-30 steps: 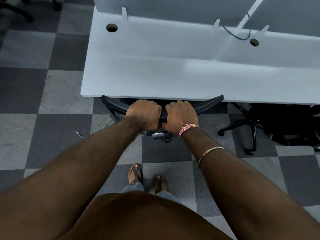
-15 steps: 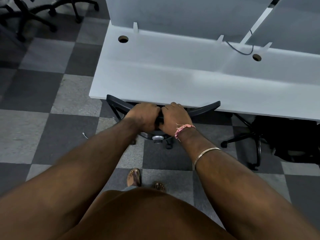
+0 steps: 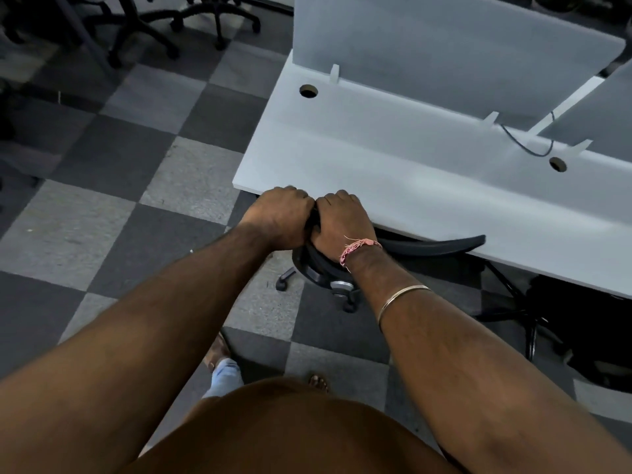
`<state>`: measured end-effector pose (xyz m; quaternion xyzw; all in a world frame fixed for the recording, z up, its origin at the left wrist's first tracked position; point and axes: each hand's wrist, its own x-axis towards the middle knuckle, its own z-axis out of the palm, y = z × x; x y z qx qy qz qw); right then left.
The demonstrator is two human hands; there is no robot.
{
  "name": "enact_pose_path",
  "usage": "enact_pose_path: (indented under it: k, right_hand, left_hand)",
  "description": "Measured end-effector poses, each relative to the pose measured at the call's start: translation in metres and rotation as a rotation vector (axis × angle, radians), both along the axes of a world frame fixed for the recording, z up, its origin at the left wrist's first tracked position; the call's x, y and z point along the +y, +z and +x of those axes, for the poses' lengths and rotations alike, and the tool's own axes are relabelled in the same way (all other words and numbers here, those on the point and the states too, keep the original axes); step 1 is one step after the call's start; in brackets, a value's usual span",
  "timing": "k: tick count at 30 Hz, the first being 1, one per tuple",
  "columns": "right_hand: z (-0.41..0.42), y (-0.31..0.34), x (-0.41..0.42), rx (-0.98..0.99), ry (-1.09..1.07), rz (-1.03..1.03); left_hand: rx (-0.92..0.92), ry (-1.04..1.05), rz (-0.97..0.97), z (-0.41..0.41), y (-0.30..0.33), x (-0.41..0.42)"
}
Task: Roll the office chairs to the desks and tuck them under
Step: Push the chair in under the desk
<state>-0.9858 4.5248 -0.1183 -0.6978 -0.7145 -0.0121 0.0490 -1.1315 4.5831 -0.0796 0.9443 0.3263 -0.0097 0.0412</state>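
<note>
Our left hand point(image 3: 278, 218) and right hand point(image 3: 342, 224) grip the chair's backrest point(image 3: 437, 244), whose long top edge runs along the table point(image 3: 393, 172) front edge

The chair point(image 3: 427, 246) sits tucked under the near edge of the counter point(image 3: 393, 172), by its near-left corner, with only the top of the backrest and its wheeled base showing. Both hands rest side by side on the backrest at that edge, the left hand point(image 3: 278, 218) just left of the right hand point(image 3: 342, 224), touching. A partition point(image 3: 444, 46) stands along the counter's far edge. Other chairs point(image 3: 212, 15) stand on the floor point(image 3: 102, 217) far left. A second chair base point(image 3: 526, 316) lies under the counter to the right.
</note>
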Motion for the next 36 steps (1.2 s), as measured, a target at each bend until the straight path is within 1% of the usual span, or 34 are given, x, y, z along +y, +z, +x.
enact_pose_path:
  k: [5, 9, 12, 14, 18, 23, 27, 32, 36]
  right_hand:
    - [-0.064, -0.001, 0.078, -0.027, 0.009, -0.021]
    - [-0.12, -0.001, 0.134, 0.021, 0.004, -0.049]
    - [-0.158, 0.001, 0.173, 0.074, -0.014, -0.049]
    - [-0.182, 0.002, 0.201, 0.068, -0.011, -0.049]
    - [-0.204, -0.002, 0.245, 0.033, 0.008, -0.074]
    - [-0.215, -0.007, 0.316, 0.036, 0.026, -0.114]
    - [-0.215, -0.011, 0.385, 0.054, 0.027, -0.126]
    - [-0.2, -0.007, 0.488, 0.108, -0.034, -0.143]
    - [-0.176, 0.009, 0.564, 0.092, -0.049, -0.14]
  left_hand:
    - [0.019, 0.062, -0.034, -0.062, 0.003, 0.068]
    - [0.063, 0.114, -0.052, -0.113, 0.011, 0.12]
    - [0.1, 0.113, -0.054, -0.149, 0.013, 0.16]
    - [0.114, 0.12, -0.065, -0.172, 0.011, 0.191]
    - [0.133, 0.122, -0.077, -0.196, 0.002, 0.235]
    - [0.177, 0.159, -0.129, -0.206, -0.003, 0.303]
    - [0.224, 0.166, -0.115, -0.204, -0.006, 0.371]
    - [0.277, 0.177, -0.116, -0.181, 0.003, 0.477]
    - [0.252, 0.189, -0.113, -0.156, 0.013, 0.553]
